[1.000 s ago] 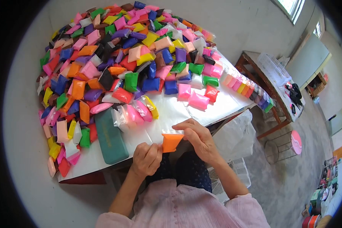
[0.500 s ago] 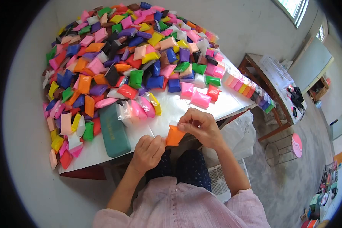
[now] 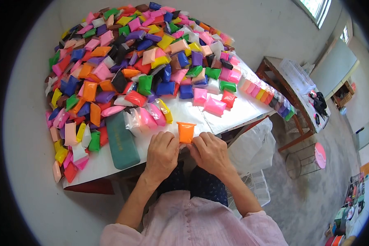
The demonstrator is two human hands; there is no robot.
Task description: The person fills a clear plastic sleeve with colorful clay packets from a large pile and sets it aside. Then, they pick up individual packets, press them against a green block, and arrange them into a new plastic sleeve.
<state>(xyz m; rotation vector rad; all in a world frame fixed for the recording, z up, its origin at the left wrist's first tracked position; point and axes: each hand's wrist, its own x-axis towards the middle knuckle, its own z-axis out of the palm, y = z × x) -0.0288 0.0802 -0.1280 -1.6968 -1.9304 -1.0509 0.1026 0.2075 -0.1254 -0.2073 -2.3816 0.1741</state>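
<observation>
A small orange packet (image 3: 186,132) in clear wrapping stands between my two hands, close to the table's front edge. My left hand (image 3: 162,153) has its fingers curled and pinches the packet's lower left side. My right hand (image 3: 211,151) is likewise closed, gripping the lower right side. Just left of my left hand lies a long green box (image 3: 121,141). Beyond it rest pink packets (image 3: 146,118) and a yellow packet (image 3: 166,111) in clear film. Past my right hand, a pink packet (image 3: 214,105) and a red packet (image 3: 229,99) lie on the white table surface.
A large heap of colourful packets (image 3: 123,61) covers the table's left and back. A row of packets (image 3: 270,96) lines its right edge. Right of my legs are a clear plastic bag (image 3: 254,145) and a white crate (image 3: 254,186). A stool (image 3: 319,156) and wooden desk (image 3: 281,67) stand farther right.
Both hands have come to matching positions at the packet's lower sides. My right hand moved down from its top corner, and the packet now stands straighter and a little farther forward.
</observation>
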